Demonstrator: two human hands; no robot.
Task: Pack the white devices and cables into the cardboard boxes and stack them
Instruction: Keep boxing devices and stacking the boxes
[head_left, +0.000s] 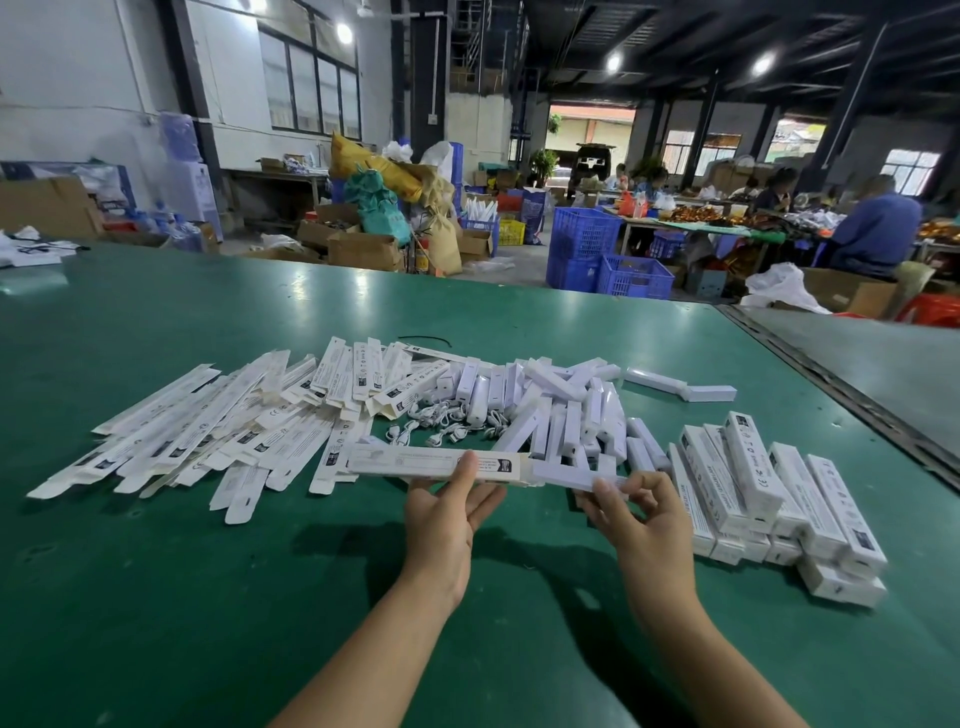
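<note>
My left hand (445, 512) holds a long white cardboard box (415, 463) level above the green table, thumb on its front face. My right hand (636, 512) pinches a white device (563, 477) whose left end sits at the box's open right end. Flat unfolded boxes (208, 431) lie fanned out on the left. A heap of white devices (561, 410) fills the middle, with small coiled white cables (441, 423) in front of it. Packed boxes (769, 493) are stacked in rows at the right.
The green table (208, 597) stretches wide, with a metal seam (831, 384) running diagonally at the right. One device (680, 385) lies apart behind the heap. A black band (426, 339) lies further back. Blue crates, cartons and seated workers are beyond the table.
</note>
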